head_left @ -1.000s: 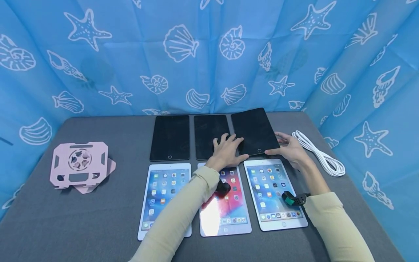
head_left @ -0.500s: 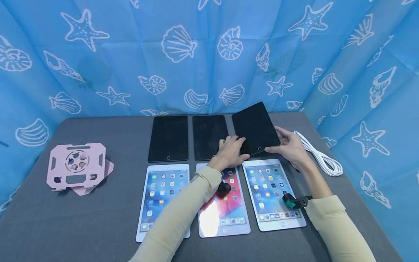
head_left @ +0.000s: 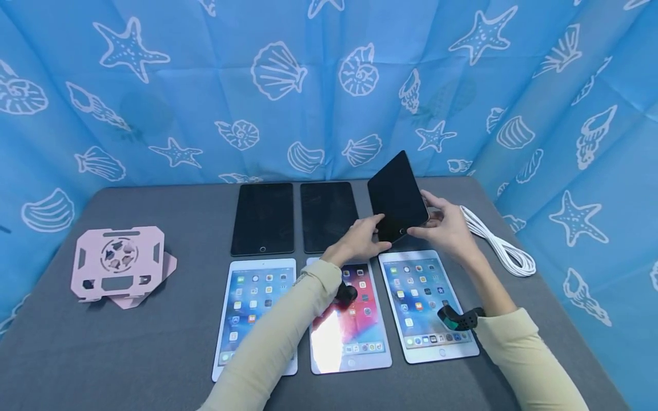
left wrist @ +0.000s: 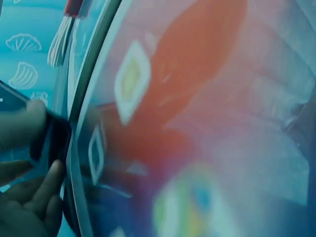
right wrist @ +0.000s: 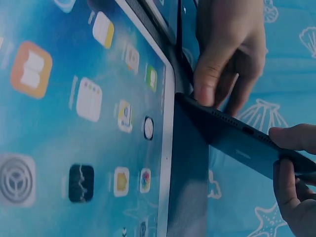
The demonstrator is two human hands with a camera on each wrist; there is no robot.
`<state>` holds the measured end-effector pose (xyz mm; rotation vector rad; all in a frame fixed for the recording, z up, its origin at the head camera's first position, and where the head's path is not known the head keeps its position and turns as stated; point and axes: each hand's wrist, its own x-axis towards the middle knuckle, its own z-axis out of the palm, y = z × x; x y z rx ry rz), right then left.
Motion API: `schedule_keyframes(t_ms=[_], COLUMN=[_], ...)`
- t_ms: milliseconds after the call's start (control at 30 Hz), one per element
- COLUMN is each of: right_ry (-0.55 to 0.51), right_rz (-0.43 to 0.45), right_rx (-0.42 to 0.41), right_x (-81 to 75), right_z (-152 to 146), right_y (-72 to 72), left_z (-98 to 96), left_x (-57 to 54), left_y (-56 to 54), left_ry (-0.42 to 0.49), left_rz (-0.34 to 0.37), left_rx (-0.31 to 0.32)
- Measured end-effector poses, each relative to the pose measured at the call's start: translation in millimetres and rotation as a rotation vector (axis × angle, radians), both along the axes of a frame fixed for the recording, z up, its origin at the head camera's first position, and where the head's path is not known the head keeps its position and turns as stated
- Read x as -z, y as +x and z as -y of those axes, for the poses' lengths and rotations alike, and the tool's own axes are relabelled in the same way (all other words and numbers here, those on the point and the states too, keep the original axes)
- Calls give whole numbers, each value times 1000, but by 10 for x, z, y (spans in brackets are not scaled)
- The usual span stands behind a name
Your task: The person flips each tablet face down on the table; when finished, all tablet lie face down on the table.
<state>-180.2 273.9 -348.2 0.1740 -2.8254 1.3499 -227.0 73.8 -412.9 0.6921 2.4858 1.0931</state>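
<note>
A black tablet (head_left: 394, 197) tilts up at the back right, its right side raised above its left. My left hand (head_left: 360, 240) holds its lower left corner, with the thumb at the bottom edge. The right hand (head_left: 448, 225) pinches its lower right corner, thumb on the front rim and fingers behind. In the right wrist view the tablet's dark back (right wrist: 242, 150) and its bottom edge with the port show between both hands. Below it lies a lit white tablet (head_left: 429, 302). The left wrist view is mostly filled by a red lit screen (left wrist: 197, 103).
Two black tablets, one at the left (head_left: 263, 217) and one in the middle (head_left: 326, 214), lie flat in the back row. In front are two more white tablets, the left (head_left: 257, 285) and the middle (head_left: 360, 331). A pink stand (head_left: 120, 262) and a white cable (head_left: 498, 240) flank them.
The black tablet's right side has risen, so it stands more steeply. My right hand has lifted and shifted slightly left with it; the left hand keeps near the same corner.
</note>
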Motion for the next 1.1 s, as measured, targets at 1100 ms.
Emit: schedule_keyframes(t_ms=[1100], right_ry=[-53], right_rz=[207], right_rx=[-351], right_x=[465], right_z=[156], right_y=[-302], left_z=[482], left_x=[-413], left_y=[-192], left_ry=[229], left_rz=[-6], left_rx=[99])
